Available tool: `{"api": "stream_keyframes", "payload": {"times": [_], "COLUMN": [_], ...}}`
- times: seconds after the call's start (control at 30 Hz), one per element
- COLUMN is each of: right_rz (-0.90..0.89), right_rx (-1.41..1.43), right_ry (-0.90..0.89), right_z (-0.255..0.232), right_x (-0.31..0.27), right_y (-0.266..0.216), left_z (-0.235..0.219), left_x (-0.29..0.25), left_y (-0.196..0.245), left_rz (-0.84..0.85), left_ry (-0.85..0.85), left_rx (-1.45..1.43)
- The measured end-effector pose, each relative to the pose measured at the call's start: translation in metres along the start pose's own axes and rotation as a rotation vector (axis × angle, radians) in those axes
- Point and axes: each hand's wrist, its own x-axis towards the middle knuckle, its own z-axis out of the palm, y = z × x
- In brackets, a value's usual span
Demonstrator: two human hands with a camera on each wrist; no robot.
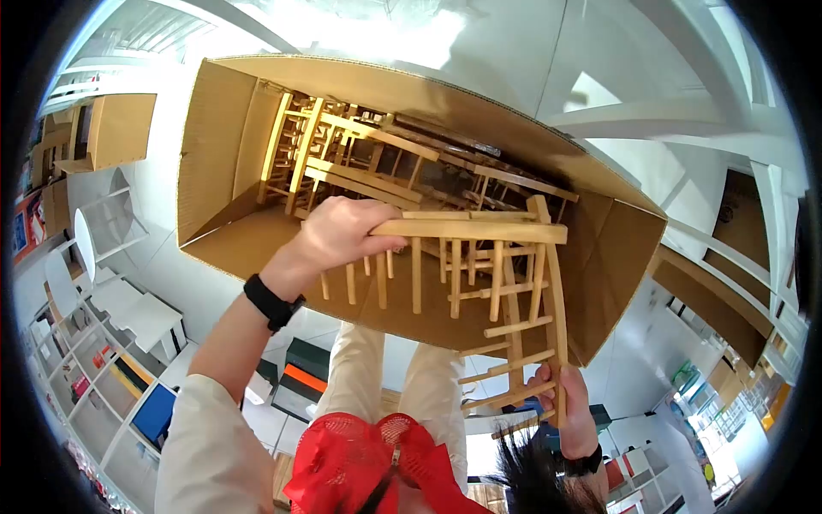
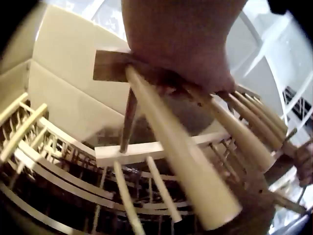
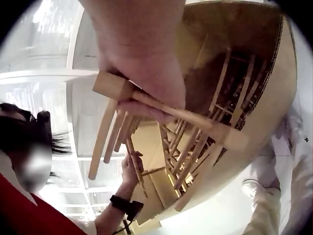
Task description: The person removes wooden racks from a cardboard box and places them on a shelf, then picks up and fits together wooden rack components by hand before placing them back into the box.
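Observation:
A pale wooden rack (image 1: 488,230) with rows of round pegs is held over a large cardboard box (image 1: 210,154). In the head view, one peg-lined bar runs across and another slants down at the right. My left hand (image 1: 347,230) grips the left end of the crossing bar, thumb and fingers wrapped round it. Low on the slanting part, my right hand (image 1: 572,407) holds the rail, fingers curled round it. The left wrist view shows pegs (image 2: 181,147) pointing down below the left hand. Similar wooden racks (image 1: 342,154) lie piled inside the box.
A smaller cardboard box (image 1: 124,130) stands at the left, and more cardboard (image 1: 711,300) is at the right. White shelving (image 1: 86,377) with coloured items lines the lower left. White frame beams (image 1: 676,124) cross beyond the box.

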Motion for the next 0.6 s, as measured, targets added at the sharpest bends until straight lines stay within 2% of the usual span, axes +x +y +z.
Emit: {"api": "stream_keyframes", "payload": {"times": [0.1, 0.13, 0.17, 0.2, 0.23, 0.27, 0.3, 0.37, 0.43, 0.47, 0.5, 0.57, 0.6], "right_rz": [-0.006, -0.007, -0.006, -0.002, -0.003, 0.007, 0.016, 0.011, -0.013, -0.029, -0.037, -0.061, -0.073], "right_rx": [0.012, 0.029, 0.049, 0.067, 0.086, 0.156, 0.227, 0.352, 0.454, 0.438, 0.471, 0.537, 0.595], "right_ry": [-0.065, -0.09, -0.033, 0.028, 0.091, 0.068, 0.044, 0.029, 0.052, 0.081, 0.097, 0.139, 0.123], "right_z": [0.009, 0.008, 0.015, 0.029, 0.041, 0.051, 0.061, 0.074, 0.081, 0.084, 0.085, 0.086, 0.085], "right_x": [0.017, 0.026, 0.035, 0.047, 0.058, 0.069, 0.082, 0.099, 0.112, 0.114, 0.114, 0.114, 0.114], "right_y": [0.008, 0.014, 0.017, 0.018, 0.017, 0.015, 0.012, 0.013, 0.019, 0.021, 0.022, 0.025, 0.026], "left_z": [-0.013, -0.015, -0.015, -0.021, -0.019, -0.021, -0.03, -0.021, -0.001, 0.003, 0.005, 0.033, 0.044], "left_x": [-0.007, -0.006, -0.003, 0.004, 0.015, 0.025, 0.033, 0.046, 0.047, 0.047, 0.054, 0.066, 0.074], "left_y": [-0.013, -0.024, -0.032, -0.04, -0.068, -0.082, -0.092, -0.125, -0.18, -0.201, -0.201, -0.233, -0.238], "left_rz": [0.034, 0.103, 0.024, 0.063, 0.21, 0.215, 0.124, -0.1, -0.364, -0.52, -0.673, -0.544, -0.539], "left_ry": [0.049, 0.079, 0.083, 0.115, 0.226, 0.305, 0.237, 0.514, 0.453, 0.172, -0.03, -0.303, -0.251], "left_rx": [0.068, 0.189, 0.268, 0.261, 0.379, 0.357, 0.291, 0.148, 0.23, 0.301, 0.234, 0.597, 0.581]}}
